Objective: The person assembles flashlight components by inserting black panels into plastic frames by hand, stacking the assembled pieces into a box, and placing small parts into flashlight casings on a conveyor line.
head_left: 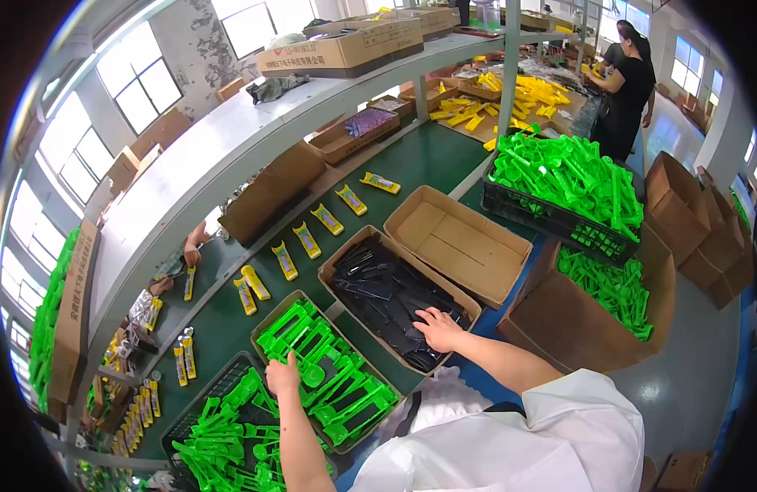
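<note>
My right hand reaches into a cardboard box of flat black plastic pieces, its fingers spread over them. My left hand is over the edge of a cardboard tray of green plastic frames, with its thumb raised. Its other fingers are mostly hidden, and whether they hold a green piece I cannot make out. Beside that hand, a black crate holds more long green plastic parts.
An open cardboard box stands beyond the black pieces. Yellow parts lie along the green bench. Green parts fill a crate and a carton at right. Another person's hand shows across the bench; people stand far right.
</note>
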A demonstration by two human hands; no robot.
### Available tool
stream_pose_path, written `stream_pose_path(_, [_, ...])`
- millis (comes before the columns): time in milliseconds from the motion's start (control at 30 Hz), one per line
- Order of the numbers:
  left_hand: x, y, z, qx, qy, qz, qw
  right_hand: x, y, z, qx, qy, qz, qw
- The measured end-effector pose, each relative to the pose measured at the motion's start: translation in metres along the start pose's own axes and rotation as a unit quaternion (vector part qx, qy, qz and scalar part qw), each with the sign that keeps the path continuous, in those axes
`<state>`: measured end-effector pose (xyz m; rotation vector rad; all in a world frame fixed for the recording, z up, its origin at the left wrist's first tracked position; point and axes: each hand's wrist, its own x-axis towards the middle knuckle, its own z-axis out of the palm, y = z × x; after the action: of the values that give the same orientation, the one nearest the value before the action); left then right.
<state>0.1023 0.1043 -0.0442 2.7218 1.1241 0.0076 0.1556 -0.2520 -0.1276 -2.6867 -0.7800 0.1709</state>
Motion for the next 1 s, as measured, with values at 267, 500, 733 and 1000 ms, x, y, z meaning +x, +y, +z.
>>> stream_pose_path(267, [0.009,-0.023,0.005,-0.127,-0.030,0.106,0.986,0.011,-0.015,-0.013,-0.012,0.014,-0.006,1.000])
stream_pose_path(500, [0.007,-0.047,0.019,-0.483,0.045,0.003,0.875,0.011,-0.012,-0.012,0.011,-0.002,-0.007,1.000])
stream_pose_path(733, [-0.050,-0.038,-0.022,-0.779,-0.158,-0.192,0.576,0.062,0.021,-0.022,0.146,0.047,-0.027,0.988])
stream_pose_path(1000, [-0.112,0.001,-0.057,-0.775,-0.164,-0.191,0.580,0.119,0.036,-0.047,0.147,0.072,0.037,0.986])
